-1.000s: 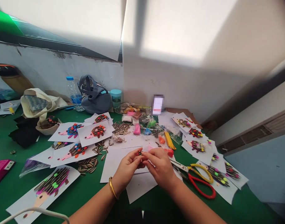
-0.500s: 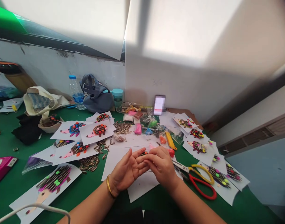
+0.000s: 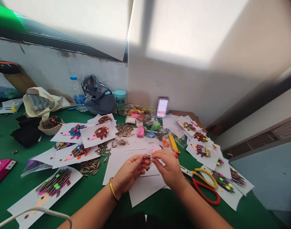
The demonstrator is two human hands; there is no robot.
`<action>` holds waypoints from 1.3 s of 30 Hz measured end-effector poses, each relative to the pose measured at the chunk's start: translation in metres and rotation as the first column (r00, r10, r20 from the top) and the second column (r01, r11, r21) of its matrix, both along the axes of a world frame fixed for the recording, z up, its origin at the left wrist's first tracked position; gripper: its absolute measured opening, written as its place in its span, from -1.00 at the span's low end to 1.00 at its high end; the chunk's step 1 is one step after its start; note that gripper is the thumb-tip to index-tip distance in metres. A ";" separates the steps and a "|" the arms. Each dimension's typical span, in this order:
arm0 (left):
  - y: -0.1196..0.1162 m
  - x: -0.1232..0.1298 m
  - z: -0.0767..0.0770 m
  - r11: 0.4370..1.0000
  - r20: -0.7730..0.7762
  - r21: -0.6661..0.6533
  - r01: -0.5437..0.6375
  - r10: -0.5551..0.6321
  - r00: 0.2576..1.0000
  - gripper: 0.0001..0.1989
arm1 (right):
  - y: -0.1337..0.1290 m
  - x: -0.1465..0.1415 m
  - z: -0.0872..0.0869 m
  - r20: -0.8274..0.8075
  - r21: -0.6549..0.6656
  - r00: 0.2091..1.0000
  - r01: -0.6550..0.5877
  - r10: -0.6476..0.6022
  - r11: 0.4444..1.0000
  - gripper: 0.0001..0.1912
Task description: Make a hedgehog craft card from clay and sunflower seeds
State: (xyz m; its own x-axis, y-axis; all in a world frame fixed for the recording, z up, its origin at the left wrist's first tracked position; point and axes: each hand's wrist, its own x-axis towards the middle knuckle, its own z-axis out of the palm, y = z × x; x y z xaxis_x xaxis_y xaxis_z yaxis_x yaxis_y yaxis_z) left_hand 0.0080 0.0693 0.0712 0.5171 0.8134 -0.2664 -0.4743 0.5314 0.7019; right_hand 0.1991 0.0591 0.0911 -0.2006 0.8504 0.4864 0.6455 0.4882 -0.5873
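Note:
My left hand [image 3: 135, 168] is curled over the white paper sheets [image 3: 143, 194] in the middle, thumb near the bent fingers. Opposite it, my right hand [image 3: 168, 166] has thumb and fingertips pinched together. Anything held in either hand is too small or hidden to make out. Between the fingertips shows part of a dark striped piece [image 3: 149, 158], like the seed-covered hedgehogs nearby. A bit of pink clay [image 3: 154, 149] appears just beyond my right fingers. Scissors [image 3: 202, 181] with a yellow and a red handle lie to the right of my right hand.
Hedgehog pictures [image 3: 98, 133] made with seeds lie on the left, more picture cards [image 3: 204, 151] on the right. Sunflower seeds [image 3: 91, 167] are heaped left of the sheets. Bagged coloured clay [image 3: 140, 131], a yellow cutter [image 3: 174, 143] and a phone [image 3: 162, 106] are farther back.
My left hand has turned from an open, upturned palm to curled fingers. My right fingertips have drawn back from the left palm, leaving a small gap between the hands.

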 end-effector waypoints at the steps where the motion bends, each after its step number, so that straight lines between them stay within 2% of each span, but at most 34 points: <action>1: -0.001 0.000 -0.002 0.998 -0.016 0.033 0.054 -0.053 0.998 -0.69 | -0.004 -0.008 0.002 0.044 0.029 0.999 -0.025 0.024 0.999 -0.83; 3: 0.000 0.000 -0.007 0.993 -0.049 0.075 0.092 -0.088 0.995 -0.70 | -0.009 -0.020 0.004 0.126 0.075 0.991 -0.042 0.032 0.996 -0.82; 7: 0.004 -0.003 -0.009 1.000 -0.114 0.011 -0.017 0.019 0.993 -0.71 | -0.005 -0.021 0.001 0.217 0.086 0.975 -0.060 0.040 0.995 -0.71; 9: 0.006 -0.003 -0.008 0.997 -0.123 -0.009 -0.082 0.080 0.989 -0.69 | 0.004 -0.012 -0.005 0.243 0.077 0.969 0.016 -0.034 0.997 -0.67; 10: 0.006 -0.003 -0.007 0.994 -0.120 -0.001 -0.109 0.108 0.987 -0.68 | 0.010 -0.007 -0.009 0.266 0.079 0.958 0.093 -0.111 0.993 -0.68; 12: 0.006 -0.003 -0.005 0.988 -0.108 0.029 -0.152 0.154 0.982 -0.65 | 0.021 0.003 -0.018 0.393 0.054 0.883 0.257 -0.258 0.965 -0.68; 14: 0.007 -0.003 -0.004 0.982 -0.111 0.037 -0.185 0.188 0.976 -0.66 | 0.030 0.009 -0.028 0.507 0.017 0.810 0.334 -0.296 0.942 -0.73; 16: 0.008 -0.003 -0.004 0.978 -0.130 0.023 -0.205 0.206 0.970 -0.67 | 0.035 0.012 -0.036 0.557 0.001 0.777 0.351 -0.292 0.936 -0.79; 18: 0.010 -0.004 -0.005 0.975 -0.156 0.021 -0.222 0.222 0.962 -0.63 | 0.037 0.013 -0.038 0.544 0.013 0.787 0.340 -0.292 0.940 -0.83; 21: 0.012 -0.006 -0.007 0.968 -0.215 0.072 -0.239 0.249 0.944 -0.62 | 0.032 0.013 -0.033 0.411 0.031 0.871 0.281 -0.269 0.959 -0.85; 24: 0.012 -0.007 -0.007 0.953 -0.298 0.193 -0.234 0.285 0.911 -0.68 | 0.021 0.010 -0.021 0.196 0.016 0.972 0.128 -0.129 0.992 -0.78; 26: 0.010 -0.006 -0.006 0.914 -0.343 0.345 -0.215 0.336 0.877 -0.73 | 0.012 0.005 -0.012 0.101 0.004 0.995 0.014 -0.015 1.000 -0.73; 27: 0.009 -0.006 -0.005 0.877 -0.357 0.439 -0.195 0.370 0.858 -0.77 | 0.007 0.002 -0.008 0.074 -0.007 0.997 -0.021 0.021 1.000 -0.71; 29: 0.007 -0.006 -0.003 0.778 -0.378 0.614 -0.131 0.436 0.817 -0.84 | -0.002 -0.003 -0.004 0.048 -0.031 0.996 -0.068 0.069 0.997 -0.69; 31: 0.005 -0.006 -0.003 0.695 -0.401 0.717 -0.056 0.477 0.782 -0.88 | -0.008 -0.007 -0.002 0.047 -0.051 0.995 -0.085 0.088 0.995 -0.67; 35: 0.003 -0.006 -0.006 0.637 -0.472 0.768 0.064 0.496 0.729 -0.88 | -0.013 -0.012 -0.005 0.122 -0.062 0.990 -0.067 0.074 0.996 -0.58; 39: 0.002 -0.006 -0.008 0.586 -0.534 0.790 0.183 0.510 0.674 -0.88 | -0.014 -0.016 -0.014 0.291 -0.047 0.956 -0.031 0.044 0.998 -0.53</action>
State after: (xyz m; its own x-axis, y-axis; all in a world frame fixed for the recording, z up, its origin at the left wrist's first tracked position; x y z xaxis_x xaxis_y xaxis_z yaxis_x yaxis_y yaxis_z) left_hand 0.0021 0.0718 0.0628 0.3062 0.9081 0.2858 0.2802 -0.3728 0.8846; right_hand 0.1829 0.0448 0.0769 -0.3609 0.8577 0.3662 0.7736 0.4946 -0.3961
